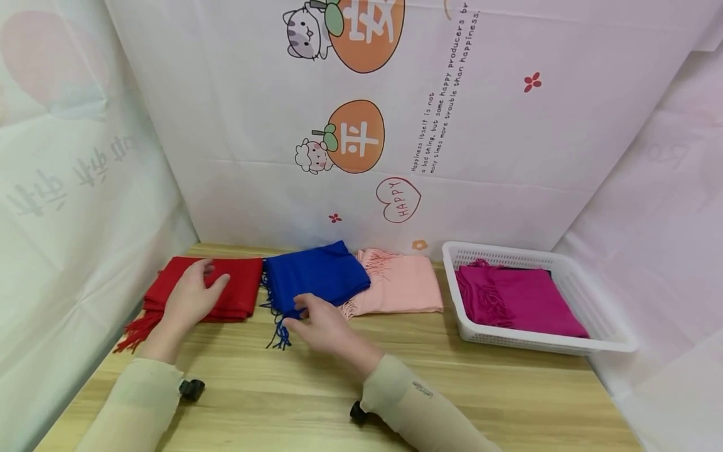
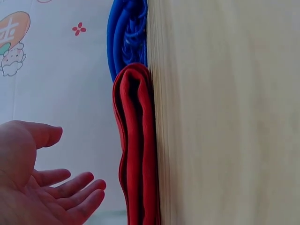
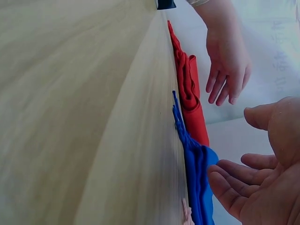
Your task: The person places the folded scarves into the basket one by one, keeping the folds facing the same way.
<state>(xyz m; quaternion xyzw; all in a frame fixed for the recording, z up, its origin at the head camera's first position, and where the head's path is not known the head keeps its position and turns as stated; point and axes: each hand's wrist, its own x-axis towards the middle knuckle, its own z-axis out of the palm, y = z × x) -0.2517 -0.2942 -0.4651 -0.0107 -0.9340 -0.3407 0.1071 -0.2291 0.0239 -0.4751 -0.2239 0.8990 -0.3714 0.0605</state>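
Note:
A folded red scarf (image 1: 240, 289) with fringe lies at the left of the table. My left hand (image 1: 194, 292) hovers over it, fingers loosely spread; the left wrist view shows a gap between that hand (image 2: 42, 183) and the red scarf (image 2: 136, 150). Beside it lies a folded blue scarf (image 1: 316, 270), its fringe trailing toward me. Above its front edge is my right hand (image 1: 322, 323), thumb and fingers apart. In the right wrist view the right hand (image 3: 267, 178) holds nothing, and the blue scarf (image 3: 199, 173) lies just past its fingertips.
A folded pale pink scarf (image 1: 407, 285) lies right of the blue one, partly under it. Farther right, a white plastic basket (image 1: 612, 336) contains a folded magenta scarf (image 1: 531, 298) and something dark beneath. A printed white cloth (image 1: 480, 207) hangs behind the wooden table (image 1: 271, 402).

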